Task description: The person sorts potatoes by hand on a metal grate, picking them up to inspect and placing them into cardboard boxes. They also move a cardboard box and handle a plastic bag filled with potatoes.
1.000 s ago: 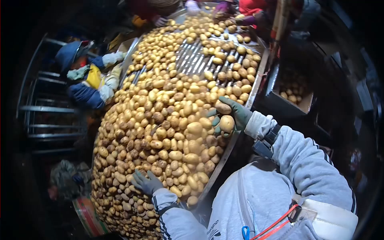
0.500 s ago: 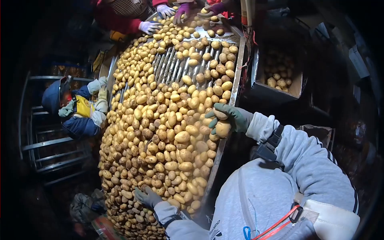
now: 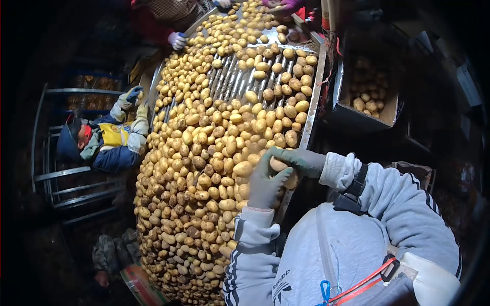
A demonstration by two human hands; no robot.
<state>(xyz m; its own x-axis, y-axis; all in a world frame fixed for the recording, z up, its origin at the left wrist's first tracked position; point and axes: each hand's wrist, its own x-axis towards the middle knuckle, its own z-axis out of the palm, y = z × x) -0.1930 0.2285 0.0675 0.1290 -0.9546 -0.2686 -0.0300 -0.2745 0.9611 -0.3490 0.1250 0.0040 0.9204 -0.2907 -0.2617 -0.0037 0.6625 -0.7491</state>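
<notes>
My right hand [image 3: 303, 160], in a grey-green glove, is closed around a potato [image 3: 277, 164] near the table's right-hand rail. A second potato [image 3: 292, 179] shows just under its fingers. My left hand [image 3: 264, 182], gloved alike, meets the right one there, with its fingers and thumb curled about the first potato. The gloves hide part of both potatoes. Around my hands spreads a thick layer of loose potatoes [image 3: 204, 176], some clean and yellow, others brown with soil.
Metal rollers [image 3: 232, 76] show through a gap in the potatoes. A cardboard box [image 3: 367, 120] with potatoes stands beyond the rail [image 3: 312, 102]. Across the table is a co-worker in a yellow apron [image 3: 112, 133]. Other workers' gloved hands [image 3: 177, 40] are at the far end.
My left hand has come up from the potatoes lower down to join my right hand at the held potato. The view has shifted slightly; co-workers' hands have moved.
</notes>
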